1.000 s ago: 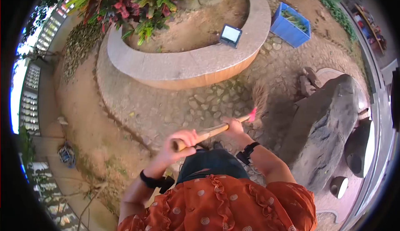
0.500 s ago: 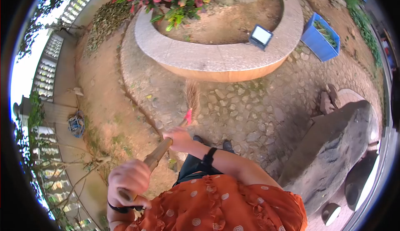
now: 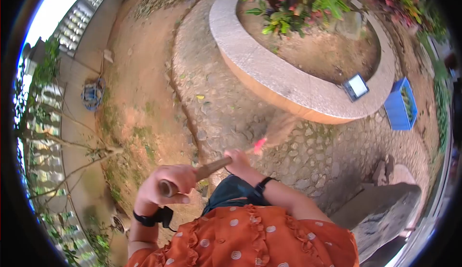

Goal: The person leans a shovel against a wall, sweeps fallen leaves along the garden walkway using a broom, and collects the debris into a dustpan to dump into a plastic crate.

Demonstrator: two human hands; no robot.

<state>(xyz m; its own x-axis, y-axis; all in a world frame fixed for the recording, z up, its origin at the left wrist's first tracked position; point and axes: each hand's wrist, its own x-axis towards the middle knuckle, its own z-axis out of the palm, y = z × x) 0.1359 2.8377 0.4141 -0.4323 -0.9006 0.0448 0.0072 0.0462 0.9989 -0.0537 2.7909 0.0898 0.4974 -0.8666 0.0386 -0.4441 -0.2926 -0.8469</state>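
A long-handled broom [image 3: 211, 169] slants across the front of my body in the head view. My left hand [image 3: 172, 183] closes around the thick top end of its wooden handle, with the thumb sticking out. Farther down the stick, my right hand [image 3: 237, 161] is wrapped around the handle. Beyond a pinkish-red binding [image 3: 260, 145], the broom's bristles [image 3: 281, 130] fan out, smeared by motion. They are over the cobbled paving [image 3: 231, 118], close to the base of the curved planter wall [image 3: 284, 101]; whether they touch the ground I cannot tell.
On the planter's rim rests a floodlight [image 3: 356, 87]. A blue bin [image 3: 400, 106] stands beyond it at the right, and a large stone slab [image 3: 380, 214] is near me. Bare branches [image 3: 91, 154] reach in from the left by the wall. A yellow leaf [image 3: 199, 96] lies on the paving.
The view has turned left, so planter and bin appear farther right. The broom handle lies flatter across the view, its bristles swung rightward in the picture. Both hands keep their hold.
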